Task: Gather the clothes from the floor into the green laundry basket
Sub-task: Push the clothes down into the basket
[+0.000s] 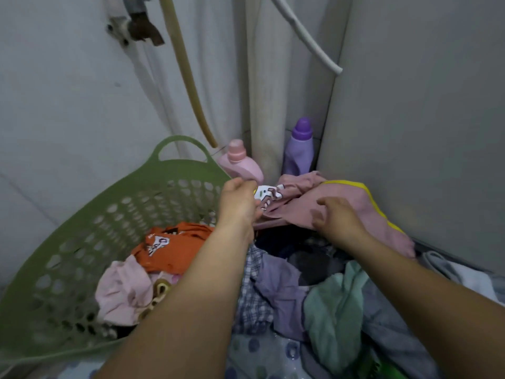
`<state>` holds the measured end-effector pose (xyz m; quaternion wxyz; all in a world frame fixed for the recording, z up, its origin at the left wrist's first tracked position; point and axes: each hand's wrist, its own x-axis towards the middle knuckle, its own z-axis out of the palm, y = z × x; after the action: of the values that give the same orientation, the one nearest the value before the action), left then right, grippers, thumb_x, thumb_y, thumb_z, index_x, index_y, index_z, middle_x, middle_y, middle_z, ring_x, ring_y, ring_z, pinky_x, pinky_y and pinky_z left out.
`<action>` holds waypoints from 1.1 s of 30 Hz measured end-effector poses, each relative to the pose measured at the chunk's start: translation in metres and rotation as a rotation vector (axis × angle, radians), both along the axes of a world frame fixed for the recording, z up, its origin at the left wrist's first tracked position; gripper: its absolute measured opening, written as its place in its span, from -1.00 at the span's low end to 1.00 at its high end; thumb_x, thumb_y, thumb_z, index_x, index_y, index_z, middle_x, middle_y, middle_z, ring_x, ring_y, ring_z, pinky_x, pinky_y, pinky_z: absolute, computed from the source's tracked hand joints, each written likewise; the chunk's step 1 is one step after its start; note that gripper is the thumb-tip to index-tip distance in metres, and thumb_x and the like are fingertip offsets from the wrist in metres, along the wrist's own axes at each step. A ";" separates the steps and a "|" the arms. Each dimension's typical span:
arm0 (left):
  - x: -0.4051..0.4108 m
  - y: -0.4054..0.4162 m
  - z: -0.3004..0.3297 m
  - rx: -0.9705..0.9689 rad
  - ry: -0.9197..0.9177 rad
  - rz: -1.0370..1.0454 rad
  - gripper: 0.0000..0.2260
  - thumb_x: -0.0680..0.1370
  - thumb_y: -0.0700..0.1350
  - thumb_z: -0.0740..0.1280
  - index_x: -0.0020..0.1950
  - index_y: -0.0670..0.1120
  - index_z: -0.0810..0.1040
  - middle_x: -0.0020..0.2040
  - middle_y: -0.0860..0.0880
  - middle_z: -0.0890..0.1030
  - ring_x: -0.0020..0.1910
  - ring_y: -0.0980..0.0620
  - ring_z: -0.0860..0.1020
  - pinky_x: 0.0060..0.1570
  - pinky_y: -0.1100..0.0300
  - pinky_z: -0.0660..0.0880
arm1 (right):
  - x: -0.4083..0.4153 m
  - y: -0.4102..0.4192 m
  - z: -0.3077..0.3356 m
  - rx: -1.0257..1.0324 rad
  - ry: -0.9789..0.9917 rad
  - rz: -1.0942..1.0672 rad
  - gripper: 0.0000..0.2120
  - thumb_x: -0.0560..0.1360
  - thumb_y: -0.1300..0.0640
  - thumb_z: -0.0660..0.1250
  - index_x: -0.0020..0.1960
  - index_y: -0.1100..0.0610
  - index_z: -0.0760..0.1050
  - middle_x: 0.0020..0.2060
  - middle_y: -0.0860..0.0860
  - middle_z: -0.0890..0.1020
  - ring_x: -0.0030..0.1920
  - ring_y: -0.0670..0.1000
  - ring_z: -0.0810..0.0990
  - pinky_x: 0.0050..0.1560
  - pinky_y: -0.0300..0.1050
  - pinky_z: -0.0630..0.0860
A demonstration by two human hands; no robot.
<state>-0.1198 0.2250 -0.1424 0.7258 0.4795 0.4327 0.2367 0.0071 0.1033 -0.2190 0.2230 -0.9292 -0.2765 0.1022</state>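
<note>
From the head camera, the green basket (90, 231) stands tilted at the left, its handle toward the wall. Inside it lie an orange shirt (175, 248) with a white print and, nearer the camera, a pale pink garment (123, 291).

The left hand (237, 201) reaches over the basket's right edge, its fingers closed in a pinch on the printed edge of a pink garment with yellow trim (347, 203). The right hand (337, 217) rests on the same garment a little further right, fingers curled loosely down onto the cloth; whether they actually grip it cannot be told.

That pink garment sits on top of a pile of clothes on the floor, right of the basket and against a white panel. In the pile lie a purple piece (281, 283), a checked piece (251, 299), a teal piece (336, 305) and dark clothes (306, 258) beneath.

Behind, in the corner, a pink bottle (240, 164) and a purple bottle (299, 147) stand on either side of a white pipe (266, 105). A tan hose (185, 75) hangs down the wall.
</note>
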 end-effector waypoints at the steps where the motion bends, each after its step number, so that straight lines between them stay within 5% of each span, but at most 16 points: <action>1: 0.011 -0.004 -0.004 -0.011 -0.002 -0.032 -0.80 0.60 -0.19 0.19 0.20 0.00 0.38 -0.25 -0.01 0.44 -0.35 0.07 0.41 -0.36 0.26 0.38 | 0.006 -0.005 -0.004 -0.085 -0.009 0.004 -0.41 0.44 0.05 0.37 0.42 0.08 0.29 0.40 0.17 0.33 0.39 0.20 0.30 0.37 0.02 0.29; 4: 0.033 -0.013 -0.018 -0.012 0.035 -0.131 -0.69 0.58 -0.16 0.23 0.33 0.01 0.38 -0.02 -0.04 0.55 -0.23 0.04 0.50 -0.39 0.28 0.45 | 0.016 -0.013 -0.010 -0.319 -0.120 0.057 -0.22 0.36 -0.10 0.42 0.47 -0.03 0.12 0.47 0.13 0.13 0.49 0.18 0.12 0.41 0.19 0.17; 6: 0.045 -0.018 -0.027 -0.006 0.055 -0.158 -0.61 0.57 -0.16 0.26 0.40 -0.01 0.36 0.12 -0.07 0.55 -0.08 -0.01 0.52 -0.21 0.19 0.51 | 0.022 -0.012 -0.014 -0.418 -0.186 0.094 -0.09 0.34 -0.13 0.43 0.51 -0.08 -0.03 0.53 0.11 -0.02 0.53 0.19 -0.03 0.43 0.30 0.04; 8: 0.057 -0.021 -0.035 -0.009 0.079 -0.185 -0.59 0.56 -0.19 0.27 0.41 -0.02 0.37 0.08 -0.07 0.56 -0.10 -0.01 0.52 -0.15 0.18 0.50 | 0.031 -0.008 -0.022 -0.474 -0.232 0.128 -0.07 0.37 -0.10 0.42 0.52 -0.14 -0.12 0.54 0.10 -0.14 0.54 0.23 -0.14 0.41 0.39 -0.04; 10: 0.064 -0.022 -0.041 -0.003 0.101 -0.221 -0.60 0.57 -0.21 0.24 0.41 -0.01 0.37 -0.12 -0.01 0.53 -0.34 0.10 0.49 -0.34 0.28 0.43 | 0.036 -0.001 -0.029 -0.485 -0.251 0.125 -0.18 0.44 -0.01 0.35 0.51 -0.17 -0.09 0.54 0.10 -0.18 0.53 0.27 -0.19 0.38 0.45 -0.07; 13: 0.071 -0.021 -0.049 0.049 0.157 -0.266 -0.56 0.56 -0.28 0.20 0.41 0.00 0.37 -0.26 0.05 0.46 -0.56 0.18 0.39 -0.51 0.37 0.33 | 0.043 0.009 -0.035 -0.434 -0.225 0.068 -0.54 0.54 0.09 0.17 0.42 -0.12 0.23 0.53 0.14 -0.03 0.53 0.28 -0.10 0.37 0.46 -0.04; 16: 0.070 -0.019 -0.053 0.108 0.178 -0.321 -0.46 0.50 -0.40 0.23 0.39 0.05 0.36 0.00 -0.04 0.54 -0.30 0.03 0.49 -0.46 0.38 0.45 | 0.051 0.011 -0.040 -0.088 -0.165 -0.023 -0.67 0.48 0.08 0.12 0.19 0.04 0.47 0.29 0.18 0.41 0.38 0.24 0.32 0.32 0.26 0.29; 18: 0.069 -0.013 -0.061 0.228 0.263 -0.396 -0.26 0.37 -0.35 0.38 0.48 0.08 0.26 0.33 -0.12 0.46 0.09 -0.10 0.54 -0.03 0.17 0.58 | 0.048 0.014 -0.033 0.285 -0.037 -0.141 -0.68 0.48 0.10 0.07 0.09 0.14 0.52 0.10 0.19 0.57 0.16 0.22 0.51 0.11 0.01 0.41; 21: 0.065 -0.015 -0.058 0.552 0.596 -0.530 -0.05 0.31 -0.19 0.52 0.54 0.20 0.06 0.59 -0.06 -0.14 0.56 -0.13 0.01 0.48 -0.10 0.17 | 0.038 0.018 -0.016 0.607 0.223 -0.284 -0.82 0.53 0.21 0.14 -0.05 0.11 0.52 -0.15 0.17 0.58 -0.14 0.12 0.51 -0.21 -0.13 0.32; 24: 0.059 -0.025 -0.047 0.736 0.699 -0.599 0.04 0.34 -0.07 0.54 0.54 0.23 -0.15 0.56 -0.05 -0.32 0.55 -0.10 -0.29 0.50 -0.22 -0.07 | 0.023 0.014 0.001 0.965 0.566 -0.344 -0.88 0.44 0.18 0.21 -0.27 0.07 0.42 -0.44 0.14 0.41 -0.44 0.03 0.31 -0.41 -0.16 0.18; 26: 0.055 -0.029 -0.046 0.807 0.748 -0.639 0.10 0.30 0.03 0.55 0.52 0.25 -0.23 0.55 -0.06 -0.35 0.54 -0.10 -0.32 0.47 -0.28 -0.09 | 0.014 0.008 0.015 1.103 0.669 -0.320 -0.90 0.36 0.14 0.22 -0.30 0.08 0.48 -0.38 0.17 0.48 -0.37 0.05 0.40 -0.34 -0.09 0.30; 30: 0.045 -0.046 -0.038 0.825 0.647 -0.637 0.18 0.23 0.10 0.58 0.51 0.27 -0.26 0.55 -0.07 -0.34 0.55 -0.10 -0.28 0.45 -0.31 0.03 | -0.003 -0.008 0.053 1.259 0.732 -0.136 -0.70 0.50 0.34 0.15 -0.27 0.10 0.55 -0.47 -0.01 0.64 -0.42 -0.07 0.59 -0.34 -0.26 0.50; 33: 0.039 -0.051 -0.031 0.788 0.409 -0.494 0.12 0.20 0.03 0.60 0.54 0.21 -0.09 0.58 -0.07 -0.11 0.57 -0.09 -0.05 0.49 -0.13 0.14 | -0.014 -0.010 0.085 1.292 0.648 -0.064 -0.75 0.50 0.36 0.13 -0.24 0.16 0.51 -0.45 -0.03 0.63 -0.33 -0.05 0.57 -0.22 -0.18 0.50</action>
<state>-0.0811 0.1742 -0.1738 0.4246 0.8415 0.3174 0.1043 -0.0073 0.0930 -0.1336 0.8014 -0.5423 -0.1745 0.1821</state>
